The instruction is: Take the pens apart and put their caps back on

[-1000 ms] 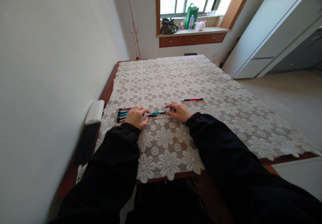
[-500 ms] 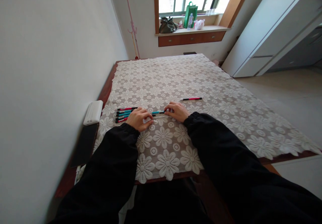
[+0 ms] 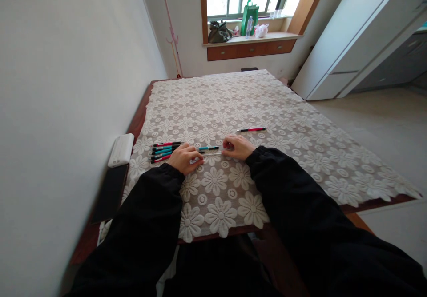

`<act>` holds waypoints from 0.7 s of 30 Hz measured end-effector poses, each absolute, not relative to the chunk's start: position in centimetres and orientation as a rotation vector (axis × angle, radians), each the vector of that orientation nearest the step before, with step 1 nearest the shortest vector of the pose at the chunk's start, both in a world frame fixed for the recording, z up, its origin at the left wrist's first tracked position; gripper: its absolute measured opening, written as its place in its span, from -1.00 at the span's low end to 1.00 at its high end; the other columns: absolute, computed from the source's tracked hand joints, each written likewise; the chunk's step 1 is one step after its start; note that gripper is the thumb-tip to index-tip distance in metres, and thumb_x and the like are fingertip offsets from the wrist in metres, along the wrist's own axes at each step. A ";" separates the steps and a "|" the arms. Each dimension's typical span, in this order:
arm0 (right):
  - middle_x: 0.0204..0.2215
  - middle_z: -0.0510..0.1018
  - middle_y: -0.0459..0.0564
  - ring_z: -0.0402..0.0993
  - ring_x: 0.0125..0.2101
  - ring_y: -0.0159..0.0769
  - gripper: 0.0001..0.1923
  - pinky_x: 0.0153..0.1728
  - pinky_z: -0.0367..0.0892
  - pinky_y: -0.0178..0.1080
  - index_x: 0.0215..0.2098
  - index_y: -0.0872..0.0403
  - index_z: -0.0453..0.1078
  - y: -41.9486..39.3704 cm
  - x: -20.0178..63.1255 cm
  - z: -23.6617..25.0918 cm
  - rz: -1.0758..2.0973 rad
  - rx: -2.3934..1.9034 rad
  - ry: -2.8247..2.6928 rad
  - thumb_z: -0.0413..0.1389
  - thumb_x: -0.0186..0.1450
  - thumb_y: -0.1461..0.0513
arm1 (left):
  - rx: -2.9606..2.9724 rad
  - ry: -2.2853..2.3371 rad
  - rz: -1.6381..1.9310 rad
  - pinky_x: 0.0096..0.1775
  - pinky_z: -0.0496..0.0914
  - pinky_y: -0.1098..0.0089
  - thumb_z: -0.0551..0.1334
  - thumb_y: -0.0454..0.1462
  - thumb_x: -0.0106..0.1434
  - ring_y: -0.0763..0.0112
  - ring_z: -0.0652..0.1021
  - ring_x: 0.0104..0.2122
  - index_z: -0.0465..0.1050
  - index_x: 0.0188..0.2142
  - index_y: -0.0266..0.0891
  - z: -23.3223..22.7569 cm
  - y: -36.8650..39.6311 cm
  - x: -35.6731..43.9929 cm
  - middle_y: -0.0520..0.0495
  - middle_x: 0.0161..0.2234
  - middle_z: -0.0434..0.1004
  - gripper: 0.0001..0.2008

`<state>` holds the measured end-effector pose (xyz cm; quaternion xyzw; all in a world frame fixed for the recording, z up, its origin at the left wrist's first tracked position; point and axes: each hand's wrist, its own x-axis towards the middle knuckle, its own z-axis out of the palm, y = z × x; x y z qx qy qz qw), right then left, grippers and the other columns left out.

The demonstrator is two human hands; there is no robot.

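My left hand point(image 3: 185, 158) rests on the lace tablecloth beside a group of several pens, red-and-black point(image 3: 163, 144) and teal-and-black, partly hidden behind it. Its thumb and finger are closed on one end of a thin white strand point(image 3: 212, 154), perhaps a string. The strand runs across to my right hand point(image 3: 238, 147), whose fingertips pinch its other end. Just beyond the strand lies a teal pen point(image 3: 208, 148), its black end a little short of my right fingers. Farther out, a single red-and-black pen point(image 3: 252, 130) lies apart.
A lace tablecloth point(image 3: 221, 217) covers the wooden table. On the left edge by the wall are a white box-shaped device point(image 3: 121, 150) and a black flat object point(image 3: 110, 194). Beyond stand a window sill with bags and a bottle, and a white refrigerator point(image 3: 350, 43).
My right hand has shifted slightly right, off the end of the teal pen, which now shows fully at that end. My left hand stays nearly where it was. The view has tilted a little.
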<state>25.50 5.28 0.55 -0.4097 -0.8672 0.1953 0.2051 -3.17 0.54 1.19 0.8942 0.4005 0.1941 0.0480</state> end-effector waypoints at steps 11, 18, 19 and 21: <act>-0.33 0.56 -0.04 0.44 -0.29 -0.27 -0.93 -0.19 0.15 -0.23 -0.33 0.07 0.51 4.9 25.3 0.4 0.451 -1.120 -2.523 0.24 0.29 0.22 | 2.718 1.222 0.632 -0.19 0.34 0.27 0.31 -0.04 0.31 0.27 0.44 -0.31 0.64 -0.32 -0.11 1.3 0.6 -3.5 -0.05 -0.38 0.57 -0.76; -0.35 0.56 -0.04 0.44 -0.31 -0.28 -0.92 -0.20 0.14 -0.24 -0.33 0.07 0.52 4.9 25.3 0.3 0.462 -1.107 -2.507 0.23 0.29 0.21 | 2.625 1.326 0.660 -0.17 0.36 0.27 0.39 -0.09 0.22 0.27 0.45 -0.31 0.56 -0.25 -0.17 1.7 0.4 -3.4 -0.01 -0.42 0.52 -0.78; -0.35 0.56 -0.04 0.44 -0.31 -0.28 -0.92 -0.20 0.14 -0.24 -0.33 0.07 0.52 4.9 25.3 0.3 0.462 -1.111 -2.509 0.23 0.29 0.21 | 2.608 1.342 0.657 -0.18 0.36 0.27 0.40 -0.11 0.20 0.27 0.45 -0.31 0.54 -0.25 -0.18 1.7 0.4 -3.4 0.00 -0.44 0.50 -0.77; -0.34 0.56 -0.04 0.44 -0.30 -0.27 -0.92 -0.20 0.14 -0.24 -0.33 0.07 0.52 4.9 25.3 0.3 0.464 -1.113 -2.513 0.24 0.29 0.21 | 2.592 1.348 0.645 -0.19 0.35 0.28 0.42 -0.12 0.17 0.27 0.45 -0.31 0.52 -0.26 -0.19 1.7 0.4 -3.4 0.01 -0.44 0.49 -0.75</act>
